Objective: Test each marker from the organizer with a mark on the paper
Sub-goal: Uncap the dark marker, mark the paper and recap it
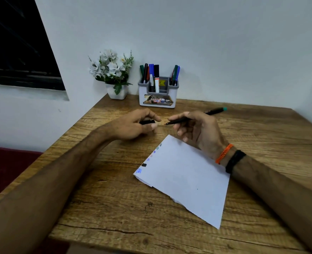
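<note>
The right hand [193, 129] is holding a thin black marker [195, 116] with its fingers curled around it, and the bare tip is pointing left while the green end is sticking out past the hand to the right. The left hand [133, 125] is pinching a small black cap [147, 122], and the cap is sitting just beside the marker tip but not on it. Both hands are hovering over the wooden table [115, 198], just behind the white paper [186, 178]. The paper is lying flat, and little colored marks are running down its left edge. The white organizer [158, 92] is standing at the back of the table near the wall, and more markers are standing up in it. A small pot of white flowers [113, 74] is sitting just left of the organizer. The right wrist is wearing an orange band [224, 153] and a black band [235, 160].
</note>
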### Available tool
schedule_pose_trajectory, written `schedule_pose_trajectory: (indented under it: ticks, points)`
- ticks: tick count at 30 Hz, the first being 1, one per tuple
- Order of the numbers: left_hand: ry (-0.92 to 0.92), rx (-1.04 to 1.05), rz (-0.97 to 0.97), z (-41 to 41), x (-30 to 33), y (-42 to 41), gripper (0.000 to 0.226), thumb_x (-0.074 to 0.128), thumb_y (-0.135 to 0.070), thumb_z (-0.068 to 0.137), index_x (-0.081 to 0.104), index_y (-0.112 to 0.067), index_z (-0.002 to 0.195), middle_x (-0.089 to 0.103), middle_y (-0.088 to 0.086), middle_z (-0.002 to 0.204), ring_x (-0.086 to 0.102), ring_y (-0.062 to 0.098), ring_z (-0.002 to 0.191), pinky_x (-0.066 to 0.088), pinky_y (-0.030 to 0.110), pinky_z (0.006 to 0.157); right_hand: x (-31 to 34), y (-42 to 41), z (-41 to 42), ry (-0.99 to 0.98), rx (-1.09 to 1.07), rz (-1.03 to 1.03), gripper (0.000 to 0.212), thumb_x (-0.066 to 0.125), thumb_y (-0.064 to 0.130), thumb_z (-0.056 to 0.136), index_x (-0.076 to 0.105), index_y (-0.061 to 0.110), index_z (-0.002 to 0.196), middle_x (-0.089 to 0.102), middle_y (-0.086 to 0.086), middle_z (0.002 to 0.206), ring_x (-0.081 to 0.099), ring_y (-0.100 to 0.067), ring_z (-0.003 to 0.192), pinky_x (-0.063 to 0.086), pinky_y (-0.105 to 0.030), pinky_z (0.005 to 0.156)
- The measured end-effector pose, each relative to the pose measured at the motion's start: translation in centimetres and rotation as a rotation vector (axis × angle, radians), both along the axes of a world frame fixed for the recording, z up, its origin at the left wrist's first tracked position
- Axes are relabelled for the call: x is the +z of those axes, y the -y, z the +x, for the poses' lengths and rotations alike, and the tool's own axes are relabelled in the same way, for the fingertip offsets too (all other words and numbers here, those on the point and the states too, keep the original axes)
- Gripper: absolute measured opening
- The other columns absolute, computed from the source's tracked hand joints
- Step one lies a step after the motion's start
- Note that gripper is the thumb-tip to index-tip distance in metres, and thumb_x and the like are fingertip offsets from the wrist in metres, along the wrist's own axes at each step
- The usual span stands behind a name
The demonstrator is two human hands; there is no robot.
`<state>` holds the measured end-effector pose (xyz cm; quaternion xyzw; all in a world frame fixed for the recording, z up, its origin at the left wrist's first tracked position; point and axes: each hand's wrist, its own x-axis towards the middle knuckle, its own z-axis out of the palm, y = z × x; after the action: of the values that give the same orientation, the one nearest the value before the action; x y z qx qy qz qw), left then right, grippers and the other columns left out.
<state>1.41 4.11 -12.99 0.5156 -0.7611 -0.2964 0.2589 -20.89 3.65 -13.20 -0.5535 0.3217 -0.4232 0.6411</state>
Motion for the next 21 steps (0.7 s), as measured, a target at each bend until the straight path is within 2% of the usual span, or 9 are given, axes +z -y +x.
schedule_pose_trajectory:
  ticks: [2,6,9,12,14,19,21]
  points:
    - [-0.056,0.006,-0.006,-0.3,-0.3,0.1,0.02,0.05,-0.012,0.098,0.057,-0.016,0.116,0.072,-0.008,0.092,0.065,0.018,0.096,0.048,0.037,0.088,0.1,0.0,-0.1,0.017,-0.006,0.012,0.04,0.035,0.015,0.098,0.071,-0.001,0.099,0.066,-0.009,0.073,0.057,-0.012,0.054,0.042,-0.02,0.045]
    - [-0.085,0.033,-0.109,-0.7,-0.6,0.2,0.02,0.056,-0.007,0.095,0.064,-0.023,0.105,0.069,-0.008,0.097,0.062,0.003,0.091,0.043,0.027,0.083,0.2,0.1,-0.1,0.008,-0.087,-0.018,0.026,0.04,0.008,0.097,0.065,0.004,0.094,0.072,-0.011,0.073,0.061,-0.014,0.051,0.044,-0.021,0.043]
    - [-0.143,0.061,-0.141,-0.9,-1.0,0.3,0.021,0.06,-0.009,0.093,0.068,-0.025,0.103,0.068,-0.002,0.1,0.061,0.009,0.091,0.048,0.031,0.082,0.0,0.2,-0.2,-0.009,-0.12,-0.041,0.017,0.046,0.007,0.097,0.061,0.006,0.09,0.072,-0.01,0.072,0.06,-0.014,0.05,0.044,-0.021,0.043]
    - [-0.271,0.091,-0.096,-1.3,-1.0,0.3,0.019,0.063,-0.006,0.09,0.066,-0.02,0.102,0.07,-0.001,0.095,0.064,0.011,0.086,0.054,0.038,0.081,0.1,0.3,-0.3,-0.039,-0.146,-0.068,0.016,0.05,0.007,0.097,0.063,0.007,0.087,0.071,-0.007,0.07,0.058,-0.013,0.05,0.043,-0.02,0.043]
    - [-0.322,0.105,-0.074,-1.4,-0.9,0.2,0.018,0.064,-0.003,0.089,0.065,-0.019,0.098,0.07,-0.002,0.091,0.064,0.009,0.082,0.056,0.037,0.08,0.0,0.4,-0.4,-0.055,-0.16,-0.085,0.017,0.051,0.008,0.096,0.065,0.009,0.086,0.071,-0.006,0.07,0.057,-0.013,0.05,0.042,-0.021,0.044]
    - [-0.298,0.112,-0.096,-1.6,-0.7,0.0,0.015,0.066,-0.007,0.088,0.066,-0.02,0.096,0.07,0.003,0.093,0.065,0.009,0.078,0.055,0.028,0.074,-0.1,0.2,-0.3,-0.098,-0.171,-0.102,0.012,0.057,0.011,0.095,0.065,0.011,0.086,0.074,-0.009,0.078,0.058,-0.013,0.051,0.041,-0.02,0.045]
    - [-0.287,0.103,-0.104,-1.8,-0.7,-0.1,0.015,0.068,-0.009,0.087,0.067,-0.021,0.095,0.07,0.005,0.096,0.065,0.012,0.081,0.056,0.029,0.076,-0.1,-0.1,-0.3,-0.114,-0.165,-0.116,0.006,0.061,0.012,0.093,0.063,0.012,0.087,0.076,-0.011,0.083,0.059,-0.013,0.051,0.042,-0.02,0.046]
